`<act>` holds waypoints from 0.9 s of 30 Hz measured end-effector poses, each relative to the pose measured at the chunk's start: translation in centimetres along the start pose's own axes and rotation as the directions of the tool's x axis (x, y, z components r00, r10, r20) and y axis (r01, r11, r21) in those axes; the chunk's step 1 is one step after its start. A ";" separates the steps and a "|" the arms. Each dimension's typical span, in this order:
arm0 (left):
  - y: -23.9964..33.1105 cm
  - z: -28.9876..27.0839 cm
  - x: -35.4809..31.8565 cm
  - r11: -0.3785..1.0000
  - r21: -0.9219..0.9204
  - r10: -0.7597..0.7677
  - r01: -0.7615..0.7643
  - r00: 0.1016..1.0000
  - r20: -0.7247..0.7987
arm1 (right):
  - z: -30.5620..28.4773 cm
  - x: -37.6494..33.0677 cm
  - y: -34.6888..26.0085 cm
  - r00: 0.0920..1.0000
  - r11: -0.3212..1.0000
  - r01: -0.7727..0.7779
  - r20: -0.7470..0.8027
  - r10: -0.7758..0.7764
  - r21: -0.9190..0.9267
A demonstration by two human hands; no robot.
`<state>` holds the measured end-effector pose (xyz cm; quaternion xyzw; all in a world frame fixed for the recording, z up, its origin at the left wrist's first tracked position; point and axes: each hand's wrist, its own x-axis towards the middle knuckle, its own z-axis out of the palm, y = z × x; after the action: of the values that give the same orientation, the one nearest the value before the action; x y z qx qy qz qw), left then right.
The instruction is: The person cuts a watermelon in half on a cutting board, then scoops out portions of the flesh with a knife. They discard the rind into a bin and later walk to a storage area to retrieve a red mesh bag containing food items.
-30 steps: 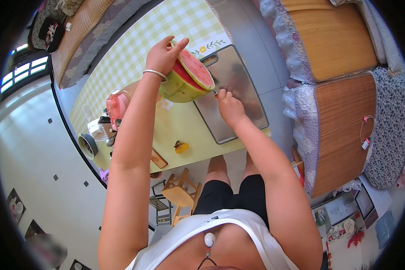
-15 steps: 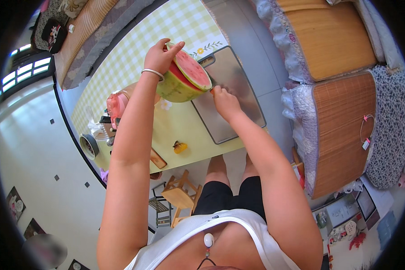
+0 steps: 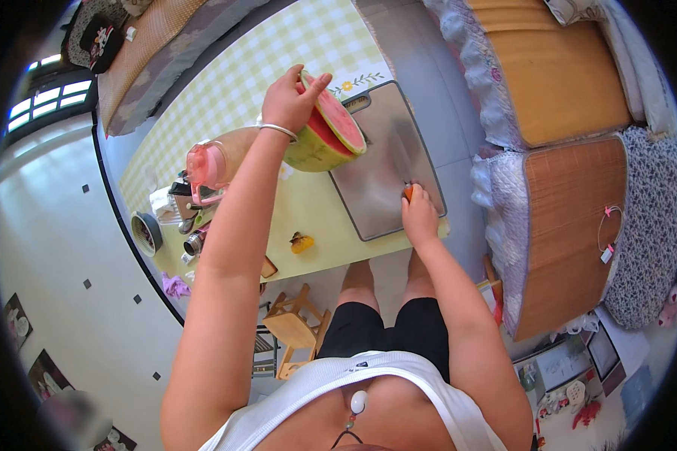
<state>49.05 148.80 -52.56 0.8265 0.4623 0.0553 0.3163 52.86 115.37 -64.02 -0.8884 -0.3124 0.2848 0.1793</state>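
Note:
My left hand (image 3: 292,104) grips the upper rim of a watermelon slice (image 3: 346,128), with the thumb over its face. The slice leans against the bigger piece of watermelon (image 3: 312,155), a narrow gap of red flesh showing between them. The big piece has green rind and sits at the left edge of a metal cutting board (image 3: 365,203). My right hand (image 3: 421,216) is closed round the orange-brown handle of a knife (image 3: 402,158). The blade points away from me above the board, apart from the melon.
Left of the melon lies a large pink-lidded jug (image 3: 207,165). Utensils, a steel flask (image 3: 194,243) and a grey bowl (image 3: 147,233) crowd the table's left end. A small yellow object (image 3: 301,243) lies near the front edge. A wooden chair (image 3: 297,327) stands below; beds line the right.
My right hand has drawn the knife out of the melon and moved right and nearer to me, over the board. My left hand still grips the slice.

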 end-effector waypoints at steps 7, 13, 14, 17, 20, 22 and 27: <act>0.1 0.3 -2.2 0.989 0.142 0.050 -0.041 0.997 -0.062 | -5.1 3.5 -8.7 0.922 0.885 0.358 -0.262 -0.284 0.299; 0.7 1.4 -3.5 0.978 0.188 0.114 -0.087 0.984 -0.137 | -4.4 7.2 -14.7 0.877 0.807 0.454 -0.348 -0.331 0.378; 0.7 1.5 -3.9 0.980 0.176 0.114 -0.089 0.984 -0.135 | -4.1 7.6 -14.9 0.911 0.815 0.396 -0.295 -0.289 0.422; 0.1 1.5 -4.7 0.991 0.098 0.109 -0.092 0.977 -0.185 | -4.3 7.9 -15.2 0.949 0.827 0.281 -0.271 -0.162 0.488; -1.9 2.2 -4.7 0.981 0.104 0.191 -0.166 0.931 -0.311 | -4.3 9.1 -13.3 0.968 0.842 0.149 -0.249 -0.018 0.519; -2.6 1.8 -5.1 0.984 0.088 0.175 -0.156 0.940 -0.294 | -4.3 10.0 -11.7 0.966 0.818 0.093 -0.249 0.063 0.568; -3.4 1.3 -6.4 0.983 0.042 0.184 -0.180 0.939 -0.292 | -4.1 11.1 -8.9 0.960 0.653 0.039 -0.211 0.187 0.756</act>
<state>43.46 144.39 -54.23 0.8506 0.4263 0.2032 0.2314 58.46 128.67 -60.82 -0.7759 -0.1018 0.2719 0.5601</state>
